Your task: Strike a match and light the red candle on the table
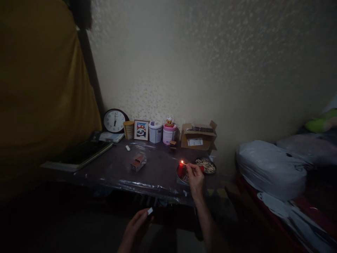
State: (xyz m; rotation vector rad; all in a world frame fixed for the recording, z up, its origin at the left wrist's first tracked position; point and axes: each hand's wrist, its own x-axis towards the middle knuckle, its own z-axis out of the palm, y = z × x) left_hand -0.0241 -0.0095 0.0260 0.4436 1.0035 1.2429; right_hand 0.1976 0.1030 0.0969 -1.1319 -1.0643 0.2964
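My right hand (196, 178) pinches a thin matchstick (185, 164), its tip at a small flame above a red candle (180, 170). The candle stands upright in a round dish (179, 180) holding small bits. A second red piece (202, 169) shows just beyond my fingers. To the right sits another round dish (215, 171) full of pale matchsticks (206, 165). Low in front of the table's edge, my left hand (135, 225) is closed on a small box, probably a matchbox (150, 211), of which only a whitish end shows.
On the dark plastic-covered table (155, 168) lie a clear-wrapped pack of small brown boxes (138, 162) and a white piece (127, 148). Along the wall stand a clock (114, 121), picture frame (141, 130), tins (155, 132) and cardboard box (198, 138). Bags (271, 168) are at right.
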